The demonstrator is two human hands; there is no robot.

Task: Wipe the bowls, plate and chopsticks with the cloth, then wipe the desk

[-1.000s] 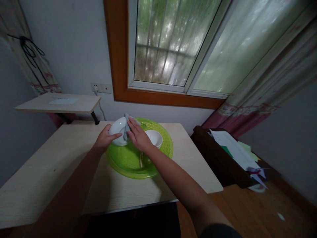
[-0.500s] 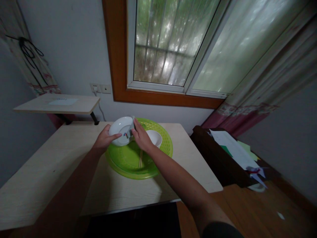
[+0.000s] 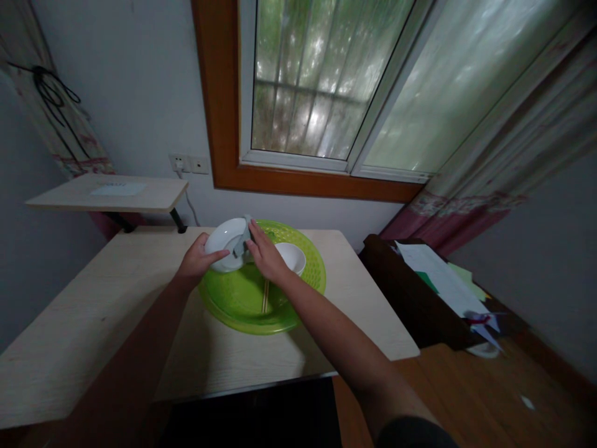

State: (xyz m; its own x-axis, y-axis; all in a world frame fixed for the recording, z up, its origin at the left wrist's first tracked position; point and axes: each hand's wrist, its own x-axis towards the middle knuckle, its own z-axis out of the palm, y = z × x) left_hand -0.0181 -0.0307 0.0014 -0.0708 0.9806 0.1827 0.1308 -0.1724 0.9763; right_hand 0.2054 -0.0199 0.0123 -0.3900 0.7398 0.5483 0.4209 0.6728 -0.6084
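Observation:
My left hand [image 3: 196,259] grips a white plate [image 3: 221,241] by its left edge, thumb over the rim. The plate is tilted and held above a round green plastic tray [image 3: 233,305]. Pressed against the plate's right side is a thin grey cloth [image 3: 241,241], held under the fingers of my right hand [image 3: 267,254]. A white bowl [image 3: 293,256] sits in the tray, partly behind my right wrist. Below my right hand, a pair of chopsticks [image 3: 265,295] lies in the tray.
The tray stands on a pale wooden table [image 3: 121,311]. A small raised shelf [image 3: 69,193] with a paper label is at the back left. A window [image 3: 308,93] is ahead. Right of the table, papers [image 3: 438,274] lie on a dark piece of furniture [image 3: 396,292].
My right hand has slid the grey cloth slightly left across the plate, covering the small coloured print. The left hand still holds the plate in nearly the same place.

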